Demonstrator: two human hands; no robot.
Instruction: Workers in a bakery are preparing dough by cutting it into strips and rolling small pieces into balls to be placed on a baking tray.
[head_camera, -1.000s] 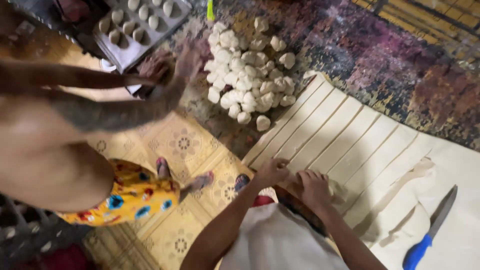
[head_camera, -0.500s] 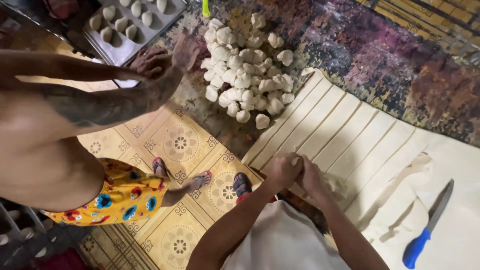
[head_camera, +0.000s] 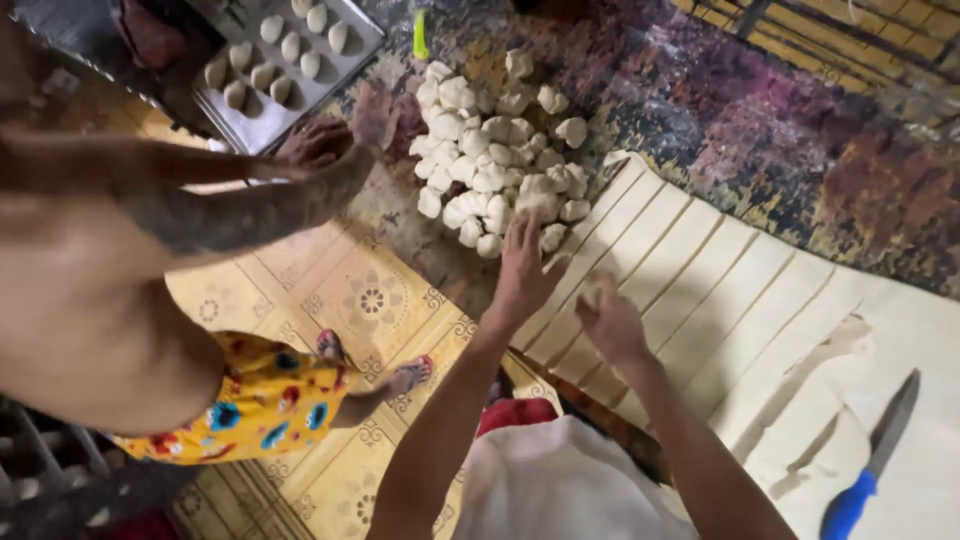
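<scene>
A heap of small white dough pieces (head_camera: 500, 140) lies on the dark mottled worktop (head_camera: 760, 110). My left hand (head_camera: 525, 265) reaches to the heap's near edge with its fingers spread, holding nothing that I can see. My right hand (head_camera: 610, 320) hovers over the near end of a flat dough sheet cut into long strips (head_camera: 720, 290). Its fingers are loosely curled, and I cannot tell whether they pinch dough.
A shirtless co-worker stands at the left, with both hands (head_camera: 320, 140) on the worktop beside a metal tray (head_camera: 355, 55) of shaped dough. A blue-handled knife (head_camera: 870, 470) lies on the sheet at the right. Yellow patterned floor tiles (head_camera: 340, 290) show below.
My hands were together at the near edge of the strips. The left has since moved up to the heap, while the right stays over the strips.
</scene>
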